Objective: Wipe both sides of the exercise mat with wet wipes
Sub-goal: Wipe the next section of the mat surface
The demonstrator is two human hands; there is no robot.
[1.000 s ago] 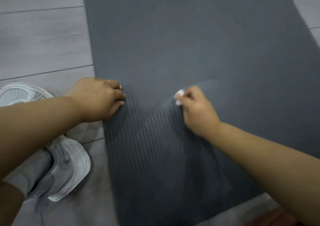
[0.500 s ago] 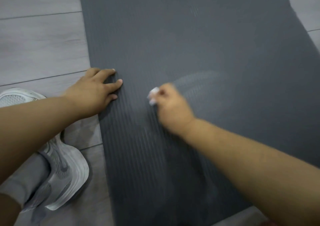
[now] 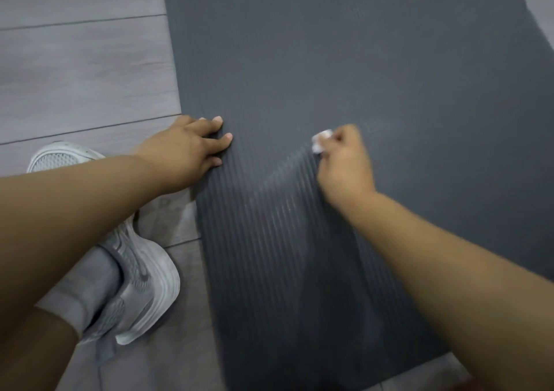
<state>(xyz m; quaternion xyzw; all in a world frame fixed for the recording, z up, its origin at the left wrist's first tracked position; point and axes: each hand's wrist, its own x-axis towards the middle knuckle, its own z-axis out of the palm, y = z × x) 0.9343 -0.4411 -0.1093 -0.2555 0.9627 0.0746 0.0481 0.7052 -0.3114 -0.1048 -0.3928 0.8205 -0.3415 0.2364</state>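
A dark grey exercise mat [image 3: 359, 60] lies flat on the floor [image 3: 84, 75]. It fills the middle and the right of the view and runs from the near edge to the far edge. Thin raised lines run all along its top. The floor is made of long grey boards that look like wood, with dark lines between them.

The left hand [image 3: 186, 147] rests on the left edge of the mat. Its fingers are spread and almost straight, the tips press on the mat, and it holds nothing. The right hand [image 3: 344, 162] is on the mat, well to the right of the left hand. Its fingers are curled round a small white wet wipe [image 3: 320, 143], scrunched into a ball. A bit of the wipe sticks out at the far side of the fist. This hand looks a little blurry. A pale shiny patch [image 3: 281, 198] shows on the mat just near and left of it.

On the floor to the left of the mat is a white and grey shoe [image 3: 144, 285] with a grey sock [image 3: 78, 294] above it. A dark curved mark is on its side, too blurry to read. The toe of a second white shoe [image 3: 57, 156] peeks out beyond the left arm, which hides the rest.
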